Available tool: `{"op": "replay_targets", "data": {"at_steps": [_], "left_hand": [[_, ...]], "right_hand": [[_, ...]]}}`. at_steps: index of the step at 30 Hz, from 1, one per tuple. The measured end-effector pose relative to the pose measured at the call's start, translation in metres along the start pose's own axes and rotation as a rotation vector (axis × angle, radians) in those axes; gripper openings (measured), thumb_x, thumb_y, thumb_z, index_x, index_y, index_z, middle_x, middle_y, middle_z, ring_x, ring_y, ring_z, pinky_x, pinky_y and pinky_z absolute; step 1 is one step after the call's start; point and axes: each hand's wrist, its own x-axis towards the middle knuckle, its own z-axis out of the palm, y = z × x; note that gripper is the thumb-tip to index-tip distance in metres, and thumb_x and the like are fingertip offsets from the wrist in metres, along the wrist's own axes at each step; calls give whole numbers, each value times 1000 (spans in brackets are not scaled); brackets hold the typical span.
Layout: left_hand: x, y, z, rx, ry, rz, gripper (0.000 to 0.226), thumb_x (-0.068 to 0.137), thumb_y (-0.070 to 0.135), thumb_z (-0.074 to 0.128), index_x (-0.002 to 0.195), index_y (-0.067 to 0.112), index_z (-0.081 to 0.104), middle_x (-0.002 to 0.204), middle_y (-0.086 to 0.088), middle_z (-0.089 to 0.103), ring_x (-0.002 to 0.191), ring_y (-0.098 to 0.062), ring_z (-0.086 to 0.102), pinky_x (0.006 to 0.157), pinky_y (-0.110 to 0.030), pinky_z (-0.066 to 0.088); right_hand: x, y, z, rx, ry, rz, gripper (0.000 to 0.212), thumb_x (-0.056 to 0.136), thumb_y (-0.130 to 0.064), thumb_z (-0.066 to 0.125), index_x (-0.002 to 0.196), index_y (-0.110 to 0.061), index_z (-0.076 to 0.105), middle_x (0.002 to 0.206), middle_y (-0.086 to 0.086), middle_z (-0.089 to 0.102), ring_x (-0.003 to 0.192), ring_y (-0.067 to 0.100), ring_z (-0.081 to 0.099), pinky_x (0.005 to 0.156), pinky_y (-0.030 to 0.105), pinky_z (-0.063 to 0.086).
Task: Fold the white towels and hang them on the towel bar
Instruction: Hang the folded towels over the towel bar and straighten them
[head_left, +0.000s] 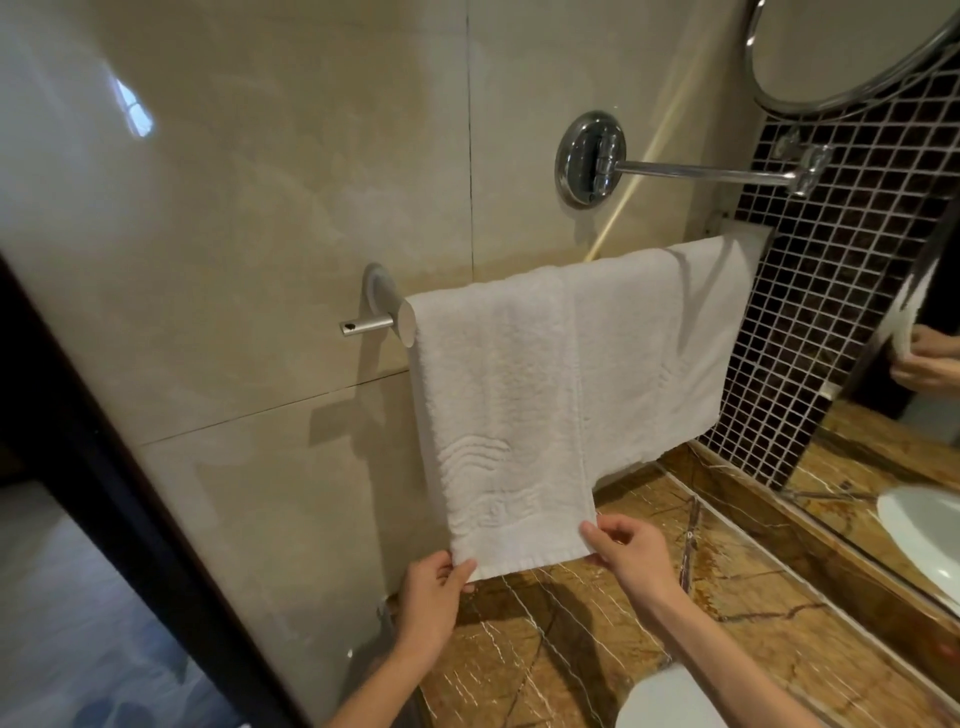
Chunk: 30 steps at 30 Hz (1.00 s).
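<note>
Two folded white towels hang side by side over the towel bar (402, 325) on the beige wall. The left towel (498, 395) hangs lower and overlaps the right towel (670, 343) a little. My left hand (434, 597) pinches the bottom left corner of the left towel. At its bottom right corner, my right hand (628, 553) pinches the hem between thumb and fingers. Most of the bar is hidden under the towels; only its left end and wall mount show.
A brown marble counter (597, 649) lies below the towels, with a white basin rim (670, 701) at the bottom edge. A chrome mirror arm (701, 171) juts from the wall above. Dark mosaic tiles and a large mirror stand on the right, a dark door frame on the left.
</note>
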Motion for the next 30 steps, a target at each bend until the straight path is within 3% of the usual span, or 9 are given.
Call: {"op": "replay_targets", "data": {"at_steps": [5, 7, 9, 11, 13, 17, 22, 27, 30], "left_hand": [[9, -3, -8, 283, -29, 73, 26, 94, 23, 57, 78, 5, 62, 77, -12, 65, 72, -27, 59, 73, -41, 47], [13, -3, -10, 277, -40, 93, 23, 95, 21, 55, 83, 3, 63, 102, -10, 60, 95, -29, 57, 88, -40, 44], [19, -3, -11, 287, -38, 95, 23, 97, 19, 52, 93, 2, 67, 137, -7, 44, 131, -23, 40, 111, -35, 29], [26, -2, -13, 273, -25, 85, 23, 97, 19, 51, 97, 2, 67, 149, -8, 32, 142, -20, 23, 113, -30, 19], [33, -2, -14, 243, -26, 76, 21, 97, 17, 52, 93, 4, 68, 139, -10, 43, 135, -20, 34, 106, -24, 28], [43, 3, -16, 223, -25, 62, 17, 94, 18, 57, 79, 14, 64, 98, -7, 53, 86, -14, 54, 65, -7, 35], [54, 0, -14, 219, -50, 46, 18, 93, 21, 60, 88, 6, 68, 95, -9, 64, 83, -16, 61, 75, -28, 49], [46, -1, -8, 113, -39, 37, 9, 91, 16, 61, 97, 17, 68, 93, 8, 69, 81, -1, 65, 66, -11, 48], [40, -6, -7, 46, -23, 14, 11, 91, 15, 60, 99, 20, 66, 86, 14, 69, 78, 1, 67, 64, -12, 49]], "right_hand": [[6, 3, 7, -49, 7, 8, 17, 89, -14, 64, 81, 0, 68, 77, 12, 66, 71, 20, 59, 65, 24, 51], [8, 4, 11, -78, 1, 6, 22, 91, -15, 62, 81, 3, 65, 73, 11, 61, 69, 19, 56, 66, 25, 50], [11, 4, 16, -96, 4, 6, 23, 92, -16, 61, 81, 4, 64, 72, 9, 59, 69, 18, 55, 67, 26, 50], [13, 4, 22, -104, 18, 11, 25, 93, -16, 60, 81, 6, 63, 72, 9, 58, 70, 20, 54, 71, 31, 52], [16, 3, 27, -107, 36, 17, 24, 93, -16, 59, 80, 4, 63, 72, 9, 58, 70, 20, 53, 77, 38, 53], [22, -1, 32, -121, 68, 24, 24, 94, -16, 59, 77, 0, 64, 69, 5, 59, 69, 18, 54, 79, 40, 54], [32, -4, 31, -105, 76, 23, 31, 94, -14, 58, 64, -10, 56, 59, 1, 53, 62, 15, 51, 70, 32, 51], [38, -2, 32, -111, 73, 34, 27, 96, -15, 56, 70, -8, 52, 68, 7, 49, 65, 17, 50, 66, 27, 50], [38, -1, 32, -117, 73, 29, 26, 96, -16, 56, 71, -8, 53, 69, 6, 51, 67, 17, 51, 67, 29, 51]]}}
